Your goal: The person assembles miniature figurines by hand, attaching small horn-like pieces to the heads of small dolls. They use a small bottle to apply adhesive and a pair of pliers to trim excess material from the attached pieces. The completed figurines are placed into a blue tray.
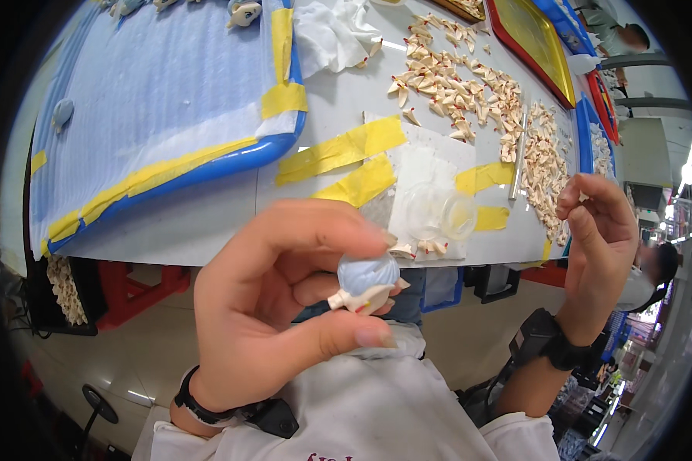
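Observation:
My left hand pinches a small figurine head between thumb and fingers, in front of my chest. It has pale blue moulded hair and a cream part with a short peg, lying tilted. My right hand is raised at the right beside the scattered cream pieces. Its thumb and forefinger are drawn together; whatever may be between them is too small to make out. On the taped white board at the table edge, a clear little jar stands near a few cream pieces with red tips.
A blue-rimmed tray lined with pale blue sheet lies at left, with several figurine heads in it. A crumpled white cloth, a metal rod and a gold tray with red rim are on the table. Red stools stand below.

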`<state>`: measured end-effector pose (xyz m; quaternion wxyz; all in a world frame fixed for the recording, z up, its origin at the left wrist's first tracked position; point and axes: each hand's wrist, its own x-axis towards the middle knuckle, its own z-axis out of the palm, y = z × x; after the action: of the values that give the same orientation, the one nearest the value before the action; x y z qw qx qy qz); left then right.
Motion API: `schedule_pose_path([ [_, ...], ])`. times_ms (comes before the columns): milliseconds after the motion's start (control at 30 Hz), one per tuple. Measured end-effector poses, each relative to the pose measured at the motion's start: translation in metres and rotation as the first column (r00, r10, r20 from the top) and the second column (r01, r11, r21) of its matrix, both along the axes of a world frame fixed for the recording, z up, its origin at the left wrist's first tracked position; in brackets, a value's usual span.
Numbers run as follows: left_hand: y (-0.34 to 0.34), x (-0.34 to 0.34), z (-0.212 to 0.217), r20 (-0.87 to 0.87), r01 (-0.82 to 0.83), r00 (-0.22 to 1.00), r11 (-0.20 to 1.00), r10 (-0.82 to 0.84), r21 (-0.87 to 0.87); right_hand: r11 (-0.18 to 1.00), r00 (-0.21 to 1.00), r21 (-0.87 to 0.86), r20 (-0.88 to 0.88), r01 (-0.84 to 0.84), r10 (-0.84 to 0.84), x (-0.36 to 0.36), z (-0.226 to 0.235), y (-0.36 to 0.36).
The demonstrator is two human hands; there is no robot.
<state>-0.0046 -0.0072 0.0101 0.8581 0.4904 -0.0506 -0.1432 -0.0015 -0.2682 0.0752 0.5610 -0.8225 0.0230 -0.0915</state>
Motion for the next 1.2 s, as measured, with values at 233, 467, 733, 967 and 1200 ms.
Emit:
schedule_pose_path([
  [233,-0.004,-0.002,0.010,-0.171,-0.037,0.985,0.999,0.031,-0.033,0.996,0.996,-0.081,0.089,0.024,-0.017,-0.001,-0.015,0.011],
  [467,0.000,0.001,-0.004,0.077,0.008,0.997,1.000,-0.007,-0.009,0.975,0.998,0.212,0.017,-0.064,0.062,-0.009,-0.016,0.030],
  [733,-0.001,0.001,-0.002,0.106,-0.049,0.993,0.997,0.043,0.057,0.967,0.993,0.226,0.015,-0.116,0.115,-0.004,-0.021,0.048],
  [967,0.005,0.003,-0.006,0.190,0.028,0.981,0.998,-0.036,0.049,0.933,0.962,-0.309,0.141,-0.182,0.234,0.011,-0.015,0.054],
  [1200,0.010,0.012,-0.014,0.424,0.026,0.899,0.981,-0.107,0.194,0.681,0.928,-0.729,0.199,-0.074,0.314,0.009,-0.006,0.067],
])
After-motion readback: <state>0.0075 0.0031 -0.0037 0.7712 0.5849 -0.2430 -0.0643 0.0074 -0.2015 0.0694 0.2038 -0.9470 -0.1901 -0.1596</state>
